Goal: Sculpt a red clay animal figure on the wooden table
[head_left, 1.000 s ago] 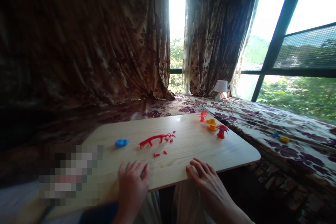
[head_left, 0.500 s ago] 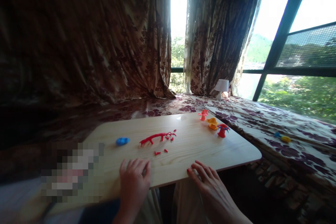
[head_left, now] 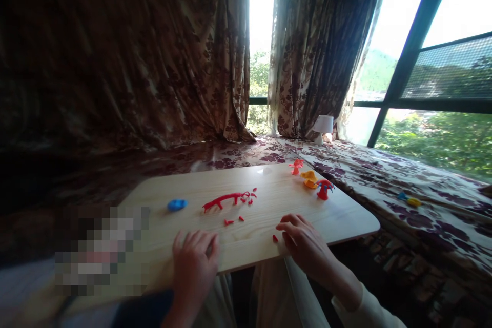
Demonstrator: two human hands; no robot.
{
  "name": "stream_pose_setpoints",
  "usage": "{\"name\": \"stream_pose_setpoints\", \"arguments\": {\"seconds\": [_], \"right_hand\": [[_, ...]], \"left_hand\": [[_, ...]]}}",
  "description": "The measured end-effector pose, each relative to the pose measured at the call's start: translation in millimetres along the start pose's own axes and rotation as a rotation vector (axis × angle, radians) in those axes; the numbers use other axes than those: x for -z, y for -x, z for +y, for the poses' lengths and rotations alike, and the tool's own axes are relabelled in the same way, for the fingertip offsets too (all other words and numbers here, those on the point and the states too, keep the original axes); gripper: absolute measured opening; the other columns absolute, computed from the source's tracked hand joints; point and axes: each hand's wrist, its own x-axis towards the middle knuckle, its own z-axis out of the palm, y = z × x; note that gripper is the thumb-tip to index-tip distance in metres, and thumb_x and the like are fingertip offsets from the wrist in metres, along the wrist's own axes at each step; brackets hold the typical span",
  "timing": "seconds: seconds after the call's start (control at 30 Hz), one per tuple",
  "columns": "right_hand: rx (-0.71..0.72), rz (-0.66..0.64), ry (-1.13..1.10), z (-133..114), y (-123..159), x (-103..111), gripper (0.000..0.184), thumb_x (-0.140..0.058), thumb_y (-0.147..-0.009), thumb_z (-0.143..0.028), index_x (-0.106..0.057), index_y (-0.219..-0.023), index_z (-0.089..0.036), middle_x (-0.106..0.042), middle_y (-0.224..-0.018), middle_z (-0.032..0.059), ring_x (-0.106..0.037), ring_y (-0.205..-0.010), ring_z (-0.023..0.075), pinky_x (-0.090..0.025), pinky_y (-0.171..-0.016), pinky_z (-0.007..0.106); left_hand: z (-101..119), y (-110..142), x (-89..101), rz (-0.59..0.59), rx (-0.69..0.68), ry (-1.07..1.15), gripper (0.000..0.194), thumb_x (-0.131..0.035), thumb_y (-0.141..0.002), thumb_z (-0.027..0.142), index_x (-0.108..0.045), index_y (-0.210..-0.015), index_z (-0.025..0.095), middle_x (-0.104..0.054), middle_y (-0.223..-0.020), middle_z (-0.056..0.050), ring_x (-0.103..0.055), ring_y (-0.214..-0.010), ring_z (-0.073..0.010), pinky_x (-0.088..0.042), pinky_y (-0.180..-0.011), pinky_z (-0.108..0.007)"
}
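My left hand rests at the near edge of the light wooden table, fingers loosely spread and holding nothing. Over the table's near right part, my right hand has its fingers bent but apart. A small red piece lies just left of its fingertips, free of them. Farther in is a long red figure with short stubs like legs, perhaps of modelling clay. Small red bits lie by its right end, and two more red bits lie in front of it.
A blue lump sits on the left of the table. Pink, yellow and red-and-blue figures stand at the right. A blue-and-yellow object lies on the flowered cloth, with a white lamp behind.
My right hand has moved forward from the table edge, and the small red piece by its fingertips now lies in plain view. My left hand has hardly moved.
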Motion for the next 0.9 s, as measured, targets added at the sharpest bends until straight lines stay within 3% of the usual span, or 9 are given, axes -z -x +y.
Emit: {"name": "stream_pose_setpoints", "arguments": {"seconds": [0.1,0.2,0.37,0.47,0.63,0.9], "right_hand": [[-0.026,0.015,0.009,-1.4,-1.5,-2.0,0.015,-0.054,-0.083,-0.022,-0.068,-0.083,-0.019,-0.063,-0.093,0.0069,-0.055,-0.092,0.0225,-0.042,-0.081,0.034],[-0.025,0.021,0.01,-6.7,-14.9,-9.3,0.012,-0.056,-0.082,-0.019,-0.068,-0.078,-0.019,-0.064,-0.09,0.005,-0.056,-0.09,0.0208,-0.042,-0.08,0.031],[-0.034,-0.013,0.011,-18.8,-66.3,-28.5,0.015,-0.052,-0.089,-0.022,-0.065,-0.088,-0.016,-0.065,-0.086,0.0054,-0.06,-0.086,0.0178,-0.046,-0.078,0.031],[-0.01,-0.078,0.015,-22.6,-89.1,-37.5,0.02,-0.053,-0.091,-0.029,-0.059,-0.104,-0.015,-0.063,-0.103,0.0052,-0.061,-0.088,0.0174,-0.051,-0.077,0.037],[0.045,-0.151,0.007,-8.6,-99.7,-36.7,0.026,-0.054,-0.091,-0.03,-0.056,-0.113,-0.017,-0.059,-0.114,0.0067,-0.061,-0.094,0.0192,-0.052,-0.079,0.039],[0.048,-0.146,0.015,13.1,-127.2,-32.5,0.027,-0.054,-0.091,-0.03,-0.055,-0.114,-0.017,-0.058,-0.115,0.007,-0.06,-0.096,0.0197,-0.051,-0.081,0.04]], "left_hand": [[0.6,-0.2,0.6,-0.003,0.007,0.004,0.017,-0.049,-0.083,0.024,-0.065,-0.076,0.024,-0.07,-0.076,0.0,-0.061,-0.077,-0.0213,-0.028,-0.096,-0.049],[1.4,-0.2,1.2,-0.007,0.005,0.006,0.017,-0.05,-0.082,0.023,-0.065,-0.076,0.024,-0.07,-0.076,0.0,-0.061,-0.077,-0.0212,-0.028,-0.096,-0.048],[1.2,-0.5,2.2,-0.01,-0.001,0.01,0.018,-0.049,-0.083,0.023,-0.065,-0.077,0.024,-0.07,-0.075,0.0,-0.061,-0.077,-0.0211,-0.029,-0.095,-0.048],[0.9,-0.8,2.0,-0.023,0.008,0.029,0.018,-0.049,-0.083,0.023,-0.065,-0.077,0.024,-0.07,-0.076,0.0,-0.061,-0.077,-0.021,-0.028,-0.095,-0.048],[2.8,-0.7,1.0,-0.023,0.036,0.054,0.019,-0.049,-0.083,0.023,-0.066,-0.076,0.024,-0.07,-0.075,0.0,-0.06,-0.077,-0.021,-0.027,-0.096,-0.049],[2.2,0.4,0.9,-0.007,0.041,0.065,0.019,-0.049,-0.083,0.022,-0.066,-0.075,0.024,-0.069,-0.074,0.0,-0.06,-0.076,-0.0202,-0.027,-0.095,-0.048]]}}
